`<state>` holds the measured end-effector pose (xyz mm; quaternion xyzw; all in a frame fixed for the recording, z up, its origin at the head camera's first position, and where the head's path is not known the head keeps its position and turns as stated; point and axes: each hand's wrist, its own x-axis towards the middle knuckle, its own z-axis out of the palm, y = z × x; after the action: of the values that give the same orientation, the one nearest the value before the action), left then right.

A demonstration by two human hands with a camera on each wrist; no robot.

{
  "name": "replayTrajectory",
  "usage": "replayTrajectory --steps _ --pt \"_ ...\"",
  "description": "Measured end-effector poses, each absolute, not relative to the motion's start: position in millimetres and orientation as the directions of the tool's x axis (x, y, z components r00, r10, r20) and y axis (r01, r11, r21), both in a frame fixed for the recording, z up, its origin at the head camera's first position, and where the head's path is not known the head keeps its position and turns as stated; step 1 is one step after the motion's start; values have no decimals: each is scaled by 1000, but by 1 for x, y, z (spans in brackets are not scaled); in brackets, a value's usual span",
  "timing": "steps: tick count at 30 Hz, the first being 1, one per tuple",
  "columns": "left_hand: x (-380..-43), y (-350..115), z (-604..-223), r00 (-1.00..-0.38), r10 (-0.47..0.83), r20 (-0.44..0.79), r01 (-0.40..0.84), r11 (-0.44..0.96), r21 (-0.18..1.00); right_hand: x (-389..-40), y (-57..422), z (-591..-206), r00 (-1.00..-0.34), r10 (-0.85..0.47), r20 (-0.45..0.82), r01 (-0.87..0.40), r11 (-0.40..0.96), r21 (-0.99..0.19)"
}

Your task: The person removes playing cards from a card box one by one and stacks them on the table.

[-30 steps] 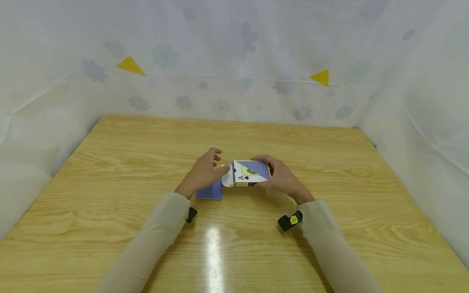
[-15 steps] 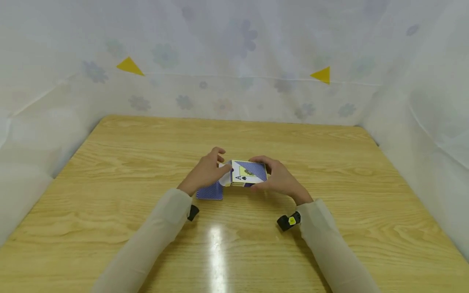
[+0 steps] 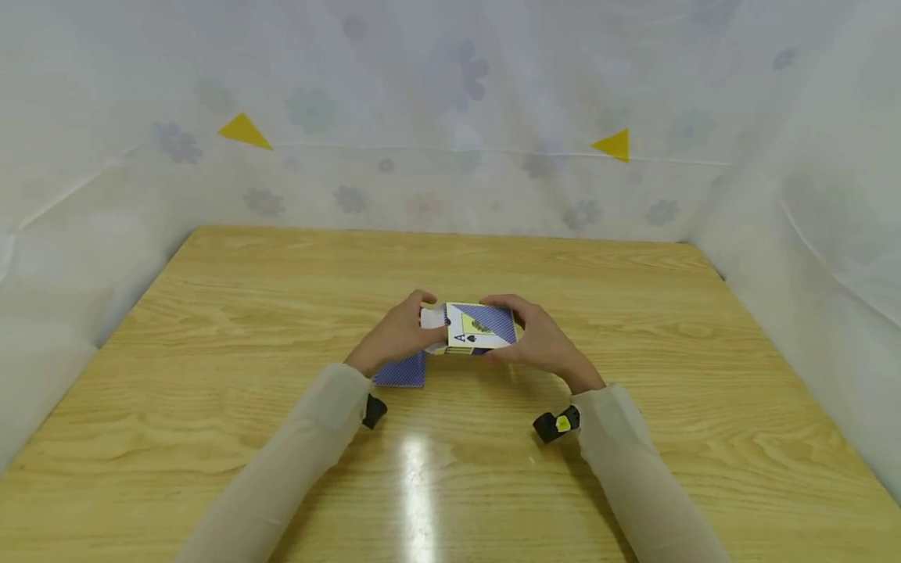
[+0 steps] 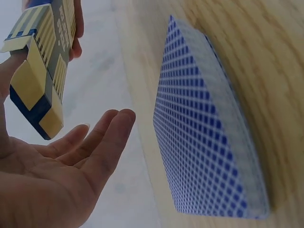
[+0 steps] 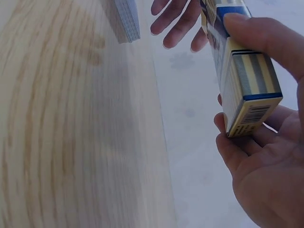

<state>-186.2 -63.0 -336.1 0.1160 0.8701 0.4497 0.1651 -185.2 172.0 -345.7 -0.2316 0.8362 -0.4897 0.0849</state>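
A blue-and-white playing-card box (image 3: 482,324) with an ace of spades on its face is held off the table, its flap end to the left. My right hand (image 3: 538,336) grips the other end, thumb on the near side and fingers on the far side. At the flap (image 4: 28,76), my left hand (image 3: 401,336) holds the open end with thumb and forefinger; its other fingers (image 4: 102,152) stretch out below. A deck of blue-backed cards (image 3: 403,371) lies face down on the table beneath the left hand, partly hidden by it. The box's inside is hidden.
The wooden table (image 3: 605,485) spreads around both hands. Flower-patterned white sheeting (image 3: 422,78) hangs behind and at the sides, with two yellow triangles, one on the left (image 3: 245,131) and one on the right (image 3: 612,145). Dark wrist cameras hang below both wrists.
My left thumb and forefinger have closed in on the box's flap end. The box has shifted slightly, still in my right hand. The deck on the table stays put.
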Motion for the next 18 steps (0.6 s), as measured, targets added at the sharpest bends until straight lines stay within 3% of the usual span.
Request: replayTrajectory --steps 10,18 --pt "-185 -69 -335 -903 371 -217 4 512 859 -186 167 -348 -876 -470 104 -321 410 -854" --pt "-185 -73 -334 -923 312 -228 -30 530 847 -188 166 -348 -882 -458 114 -324 412 -851"
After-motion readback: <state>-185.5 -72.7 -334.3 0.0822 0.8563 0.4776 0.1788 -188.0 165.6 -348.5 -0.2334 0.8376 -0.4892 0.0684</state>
